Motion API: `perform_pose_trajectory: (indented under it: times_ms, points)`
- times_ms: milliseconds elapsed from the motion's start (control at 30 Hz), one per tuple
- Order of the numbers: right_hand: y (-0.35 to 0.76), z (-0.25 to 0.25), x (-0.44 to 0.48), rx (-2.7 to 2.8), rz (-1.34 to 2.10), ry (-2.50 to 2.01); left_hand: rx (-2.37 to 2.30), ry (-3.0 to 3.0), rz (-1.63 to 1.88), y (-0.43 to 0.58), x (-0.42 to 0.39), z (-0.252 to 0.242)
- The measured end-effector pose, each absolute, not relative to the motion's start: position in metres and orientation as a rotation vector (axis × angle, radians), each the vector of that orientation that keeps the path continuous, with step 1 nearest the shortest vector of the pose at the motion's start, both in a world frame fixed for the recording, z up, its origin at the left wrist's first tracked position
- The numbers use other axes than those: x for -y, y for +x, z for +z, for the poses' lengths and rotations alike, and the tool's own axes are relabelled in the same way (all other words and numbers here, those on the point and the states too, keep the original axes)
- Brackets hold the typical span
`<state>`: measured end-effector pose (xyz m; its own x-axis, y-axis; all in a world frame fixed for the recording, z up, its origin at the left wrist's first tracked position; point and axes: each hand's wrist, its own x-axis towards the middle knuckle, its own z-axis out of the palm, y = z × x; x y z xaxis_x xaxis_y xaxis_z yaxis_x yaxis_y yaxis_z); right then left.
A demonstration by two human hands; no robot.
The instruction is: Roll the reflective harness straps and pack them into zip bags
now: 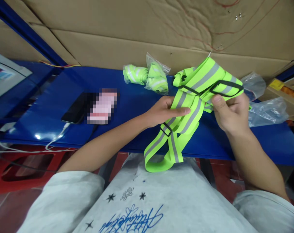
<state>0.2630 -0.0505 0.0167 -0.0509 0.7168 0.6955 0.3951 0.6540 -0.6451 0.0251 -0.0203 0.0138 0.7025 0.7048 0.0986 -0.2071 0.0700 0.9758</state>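
Observation:
A neon yellow-green reflective strap harness (192,113) with grey stripes and black slide buckles is held up over the table's front edge. My left hand (165,111) is closed round its middle, thumb lying across the straps. At the upper right, my right hand (231,111) pinches the folded straps beside a large black buckle (226,88). A strap loop with a smaller buckle (165,129) hangs down in front of my shirt. Part of the harness's far end is bunched and hidden behind the upper straps.
On the blue table (127,113) lie a rolled reflective strap bundle (135,74) and a bagged one (157,77). A black phone (75,108) with a white cable is at left, beside a pixelated patch. Clear plastic bags (268,111) and a cardboard box (289,97) are at right.

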Motion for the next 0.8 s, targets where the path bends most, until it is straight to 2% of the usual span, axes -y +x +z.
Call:
perform_pose_trajectory:
  times_ms: [300,467,533,633,733,800]
  points:
    - [0.270,0.035,0.063,2.187,-0.369,-0.772,-0.271,1.177,0.363,0.016,0.013,0.020]
    - [0.272,0.032,0.058,2.322,-0.547,-0.874,-0.356,1.131,0.509,0.019,0.012,0.020]
    - [0.270,0.031,0.058,2.389,-0.446,-0.925,-0.467,1.091,0.632,0.023,0.014,0.017]
    - [0.269,0.032,0.058,2.432,-0.099,-0.910,-0.558,1.099,0.695,0.026,0.013,0.013]
    - [0.270,0.033,0.057,2.239,0.292,-0.869,-0.556,1.171,0.698,0.025,0.012,0.011]
    - [0.269,0.031,0.055,2.059,0.437,-0.879,-0.514,1.238,0.677,0.025,0.015,0.012]
